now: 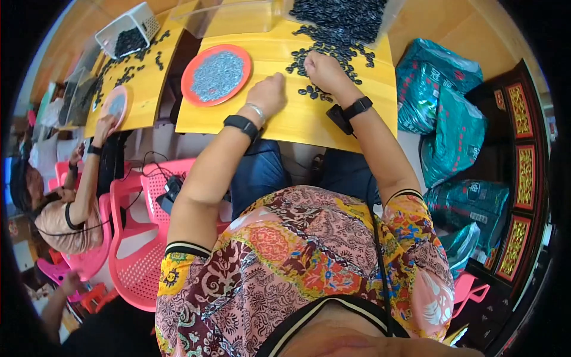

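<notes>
My left hand (267, 95) is closed and rests on the yellow tabletop (285, 125), just right of an orange plate. Small silvery metal pieces (219, 74), too fine to name, fill the plate (188, 89). My right hand (326, 71) is closed too, with its curled fingers at the edge of a scatter of small black oval pieces (345, 56). Whatever either hand holds is hidden or too small to make out. Several more black pieces (314, 93) lie just below my right hand.
At the back right, a clear bin (389, 24) holds a heap of black pieces. A clear empty tub (229, 21) stands behind the plate. On the left, a person (71, 220) works at another table with a white basket (146, 22). Green bags (455, 128) and pink chairs (140, 256) flank me.
</notes>
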A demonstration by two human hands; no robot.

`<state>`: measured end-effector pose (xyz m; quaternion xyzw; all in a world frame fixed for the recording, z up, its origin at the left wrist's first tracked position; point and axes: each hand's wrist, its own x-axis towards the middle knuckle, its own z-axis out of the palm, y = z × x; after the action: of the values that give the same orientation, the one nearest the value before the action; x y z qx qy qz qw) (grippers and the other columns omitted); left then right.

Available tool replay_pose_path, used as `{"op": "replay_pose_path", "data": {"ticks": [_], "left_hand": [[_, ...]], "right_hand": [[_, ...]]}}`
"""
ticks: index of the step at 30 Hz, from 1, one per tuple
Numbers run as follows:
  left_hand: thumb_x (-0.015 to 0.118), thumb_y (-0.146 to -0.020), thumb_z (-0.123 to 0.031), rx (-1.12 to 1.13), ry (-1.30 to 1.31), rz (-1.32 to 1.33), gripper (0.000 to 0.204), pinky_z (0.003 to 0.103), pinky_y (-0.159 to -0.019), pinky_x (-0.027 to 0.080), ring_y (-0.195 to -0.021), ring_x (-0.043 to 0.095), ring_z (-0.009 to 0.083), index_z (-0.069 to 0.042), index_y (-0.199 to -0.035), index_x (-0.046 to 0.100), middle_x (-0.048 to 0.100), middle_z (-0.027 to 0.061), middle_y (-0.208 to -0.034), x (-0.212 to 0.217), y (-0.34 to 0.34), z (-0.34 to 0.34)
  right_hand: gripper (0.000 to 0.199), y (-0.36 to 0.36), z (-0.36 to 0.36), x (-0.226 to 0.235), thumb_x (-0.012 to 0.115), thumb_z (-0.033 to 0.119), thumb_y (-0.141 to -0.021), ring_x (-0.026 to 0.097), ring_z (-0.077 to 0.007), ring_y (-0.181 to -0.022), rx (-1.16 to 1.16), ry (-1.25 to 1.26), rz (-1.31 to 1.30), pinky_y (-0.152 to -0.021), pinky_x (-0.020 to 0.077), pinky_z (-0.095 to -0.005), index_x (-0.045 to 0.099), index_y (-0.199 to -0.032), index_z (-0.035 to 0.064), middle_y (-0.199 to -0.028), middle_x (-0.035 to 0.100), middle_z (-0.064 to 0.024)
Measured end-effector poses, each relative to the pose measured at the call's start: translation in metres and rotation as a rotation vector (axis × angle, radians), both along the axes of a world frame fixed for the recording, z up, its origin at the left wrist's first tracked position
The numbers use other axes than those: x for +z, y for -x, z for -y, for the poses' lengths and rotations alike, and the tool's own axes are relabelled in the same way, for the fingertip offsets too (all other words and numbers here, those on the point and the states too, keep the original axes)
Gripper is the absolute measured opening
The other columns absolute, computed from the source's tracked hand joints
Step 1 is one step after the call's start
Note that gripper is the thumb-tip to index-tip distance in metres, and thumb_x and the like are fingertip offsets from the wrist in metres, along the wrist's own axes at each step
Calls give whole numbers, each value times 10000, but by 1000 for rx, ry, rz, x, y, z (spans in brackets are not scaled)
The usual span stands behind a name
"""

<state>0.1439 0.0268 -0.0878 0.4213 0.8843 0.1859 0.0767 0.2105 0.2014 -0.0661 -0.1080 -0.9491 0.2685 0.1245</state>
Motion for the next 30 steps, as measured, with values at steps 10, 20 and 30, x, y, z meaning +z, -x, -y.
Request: {"op": "replay_pose_path", "data": {"ticks": [10,20,30], "left_hand": [[483,-863,-213,37,-416,245,194,416,-589,477,-644,604,344,-24,-846,525,613,196,-717,2,-16,2],[468,-922,-181,41,-658,1591,170,211,-441,431,-484,518,117,-48,-832,520,539,31,-638,1,-46,24],[500,-896,-140,166,-791,1597,155,199,-408,397,-466,517,109,-33,-810,573,547,28,-612,2,-64,32]], "right_hand": [[177,-29,16,9,543,197,-839,603,-298,-714,136,405,13,-634,476,-343,582,-863,26,-775,622,-154],[140,-69,40,7,542,155,-837,606,-313,-732,300,156,-129,-635,471,-367,576,-837,19,-771,612,-157],[76,-82,55,-4,614,72,-822,525,-104,-647,247,528,-174,-574,416,-242,616,-872,15,-718,567,-35]]}}
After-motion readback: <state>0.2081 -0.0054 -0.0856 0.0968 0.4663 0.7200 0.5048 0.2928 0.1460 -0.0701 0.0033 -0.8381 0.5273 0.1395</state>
